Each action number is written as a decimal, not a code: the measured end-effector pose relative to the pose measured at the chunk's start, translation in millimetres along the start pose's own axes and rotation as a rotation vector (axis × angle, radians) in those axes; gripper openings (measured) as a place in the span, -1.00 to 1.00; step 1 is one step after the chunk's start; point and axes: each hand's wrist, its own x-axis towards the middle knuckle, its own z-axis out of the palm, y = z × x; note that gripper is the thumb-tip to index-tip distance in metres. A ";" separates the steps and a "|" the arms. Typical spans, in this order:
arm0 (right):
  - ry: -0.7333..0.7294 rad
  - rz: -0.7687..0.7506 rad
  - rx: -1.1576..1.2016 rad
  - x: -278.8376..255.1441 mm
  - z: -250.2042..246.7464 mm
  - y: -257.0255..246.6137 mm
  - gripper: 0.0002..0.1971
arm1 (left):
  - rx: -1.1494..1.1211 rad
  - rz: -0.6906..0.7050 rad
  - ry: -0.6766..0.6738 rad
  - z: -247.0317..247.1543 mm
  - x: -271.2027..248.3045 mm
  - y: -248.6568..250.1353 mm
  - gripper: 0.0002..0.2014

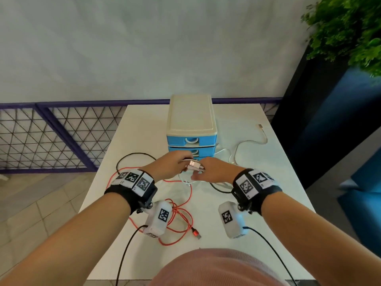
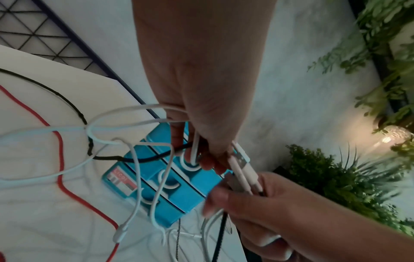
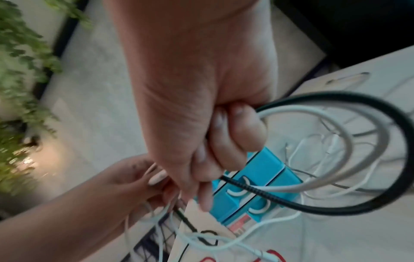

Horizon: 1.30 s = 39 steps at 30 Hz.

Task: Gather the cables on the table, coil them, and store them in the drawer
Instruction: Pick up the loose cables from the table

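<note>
At the near edge of the white rectangular table (image 1: 278, 182), around 6 o'clock, a thin red-orange cable (image 1: 181, 213) lies in loose tangled loops, its red plug end (image 1: 196, 234) pointing toward 5 o'clock. Part of it runs out toward 9 o'clock, under the left forearm.

Just beyond, at the table's middle, both hands meet in front of the drawers. The left hand (image 1: 173, 164) has its fingers curled round white cable strands, with a pale USB plug (image 1: 194, 165) sticking out toward the right hand. The left wrist view shows white loops (image 2: 134, 124) hanging from that grip over the table. The right hand (image 1: 214, 170) is clenched round a bundle of a thick black braided cable (image 3: 336, 207) and a white cable (image 3: 313, 113), which arc out from the fist in wide loops; its thumb and forefinger also pinch the plug ends held between the two hands.

A thin black cable (image 1: 134, 155) curves in an arc toward 10 o'clock. Toward 2 o'clock, a white cable with a metallic plug (image 1: 260, 126) trails across the tabletop, untouched.

At 12 o'clock stands a small plastic drawer unit with a cream top and blue drawer fronts (image 1: 191, 129); the drawers visible are pushed in.

Farther off, a purple-framed wire mesh fence (image 1: 51, 137) runs along the grey wall, and green foliage (image 1: 350, 27) hangs at 1 o'clock.
</note>
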 end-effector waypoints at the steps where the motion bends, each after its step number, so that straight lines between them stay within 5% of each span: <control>1: 0.020 0.018 0.051 0.3 -1.3 1.4 -0.81 | -0.025 0.007 0.006 -2.6 -1.9 0.2 -0.87; 8: 0.142 0.156 0.229 -13.2 -39.9 10.1 -0.65 | 0.005 -0.115 0.119 -7.2 -22.0 -26.6 -0.72; 14: 0.434 0.288 0.296 -16.7 -67.9 14.1 -0.68 | 0.089 -0.151 0.111 6.0 -32.5 -53.9 -0.71; 20: 0.334 0.300 0.039 -12.0 -74.0 16.6 -0.66 | 0.020 -0.243 -0.009 1.7 -45.3 -78.0 -0.74; 25: 0.121 0.053 -0.225 -18.9 -59.7 -20.3 -0.70 | -0.024 0.021 0.275 -12.5 -19.6 -17.8 -0.30; 27: 0.084 -0.037 -0.204 -18.0 -55.3 -33.2 -0.72 | -0.152 0.114 0.181 -13.6 -7.8 10.9 -0.21; 28: 0.101 -0.055 -0.180 -16.8 -56.0 -36.3 -0.77 | -0.215 0.108 0.146 -13.6 -3.6 20.4 -0.33; 31: 0.284 0.015 0.064 -20.7 -72.3 -34.9 -0.79 | -0.253 -0.017 0.206 -20.2 -1.9 25.0 -0.88; 35: 0.573 0.237 0.505 -27.0 -102.6 -3.8 -0.73 | -0.264 -0.138 0.132 -26.6 -17.8 -20.7 -0.79; 39: 0.712 0.266 0.967 -27.7 -113.4 16.9 -0.72 | -0.175 -0.227 0.122 -23.4 -27.3 -58.6 -0.77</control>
